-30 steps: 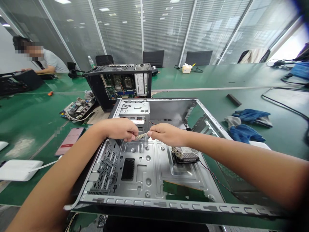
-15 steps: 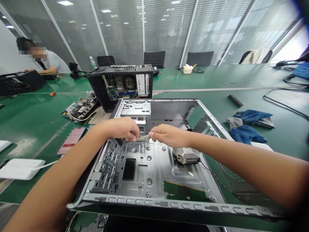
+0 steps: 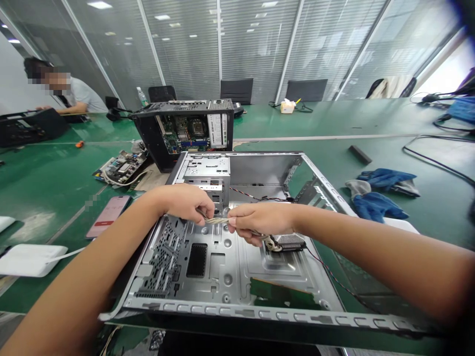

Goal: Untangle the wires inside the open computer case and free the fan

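A pale twisted cable (image 3: 216,221) stretches between my two hands, above an open computer case (image 3: 237,269) lying on its side. My left hand (image 3: 190,203) pinches its left end between thumb and fingers. Closed round the cable from the other side is my right hand (image 3: 261,220). Behind the right hand sits a finned metal heat sink (image 3: 291,242) with a cable bundle at its left, partly hidden by the fingers. A green circuit board strip (image 3: 284,295) lies low in the case. A thin dark and red wire (image 3: 330,272) runs out over the right edge.
Behind the case stands a second computer tower (image 3: 148,133) with its inside showing. To the left lie a motherboard (image 3: 122,165), a phone (image 3: 108,216) and a white adapter (image 3: 35,259). Blue-grey gloves (image 3: 382,198) rest at right. Another person (image 3: 77,94) sits at far left.
Both hands have come slightly lower and nearer, with the cable between them. My right hand's lower fingers now show below, closed about the cable.
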`<state>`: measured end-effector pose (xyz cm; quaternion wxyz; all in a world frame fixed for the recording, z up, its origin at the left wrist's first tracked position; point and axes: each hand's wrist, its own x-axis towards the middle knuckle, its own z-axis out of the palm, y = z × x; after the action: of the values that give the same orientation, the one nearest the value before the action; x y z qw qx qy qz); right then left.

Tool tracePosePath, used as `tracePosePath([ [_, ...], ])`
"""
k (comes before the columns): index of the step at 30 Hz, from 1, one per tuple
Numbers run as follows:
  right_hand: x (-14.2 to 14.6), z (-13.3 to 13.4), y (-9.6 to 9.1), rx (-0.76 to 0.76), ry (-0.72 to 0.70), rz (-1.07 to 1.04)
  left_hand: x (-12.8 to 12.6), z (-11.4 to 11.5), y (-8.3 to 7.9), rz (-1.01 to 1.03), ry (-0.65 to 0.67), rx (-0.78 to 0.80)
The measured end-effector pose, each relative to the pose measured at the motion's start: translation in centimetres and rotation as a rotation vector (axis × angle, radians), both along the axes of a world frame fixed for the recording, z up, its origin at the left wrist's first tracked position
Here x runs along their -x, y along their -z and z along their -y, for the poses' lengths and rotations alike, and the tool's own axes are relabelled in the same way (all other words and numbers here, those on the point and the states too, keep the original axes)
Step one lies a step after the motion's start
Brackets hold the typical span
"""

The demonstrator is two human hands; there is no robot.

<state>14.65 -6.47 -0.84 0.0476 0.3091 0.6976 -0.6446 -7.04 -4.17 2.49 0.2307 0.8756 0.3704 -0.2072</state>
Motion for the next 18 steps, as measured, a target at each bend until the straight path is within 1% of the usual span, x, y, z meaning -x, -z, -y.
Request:
tracePosePath([
  [3, 0.1, 0.1, -0.3, -0.002, -0.076, 0.027, -0.1, -0.1, 0.0, 0.019, 0.028, 0.047],
  [6, 0.2, 0.0, 0.1, 0.010, -0.163, 0.011, -0.1, -0.3, 0.3, 0.016, 0.047, 0.056],
  [10, 0.4, -0.2, 0.9, -0.041, -0.297, 0.089, -0.2, -0.4, 0.7, -0.011, 0.037, 0.059],
  [13, 0.4, -0.3, 0.9, -0.090, -0.352, 0.155, -0.4, -0.3, 0.8, -0.056, 0.050, 0.042],
  [14, 0.4, -0.4, 0.8, -0.130, -0.357, 0.160, -0.5, -0.2, 0.8, -0.068, 0.056, 0.034],
  [15, 0.3, -0.6, 0.7, -0.203, -0.345, 0.182, -0.5, -0.2, 0.9, -0.073, 0.061, 0.025],
  [16, 0.3, -0.8, 0.6, -0.316, -0.316, 0.210, -0.6, 0.0, 0.9, -0.072, 0.070, 0.023],
  [17, 0.2, -1.0, 0.5, -0.472, -0.261, 0.253, -0.6, 0.1, 0.9, -0.062, 0.088, 0.034],
  [18, 0.0, -1.3, 0.5, -0.658, -0.199, 0.296, -0.7, 0.2, 0.8, -0.041, 0.114, 0.061],
])
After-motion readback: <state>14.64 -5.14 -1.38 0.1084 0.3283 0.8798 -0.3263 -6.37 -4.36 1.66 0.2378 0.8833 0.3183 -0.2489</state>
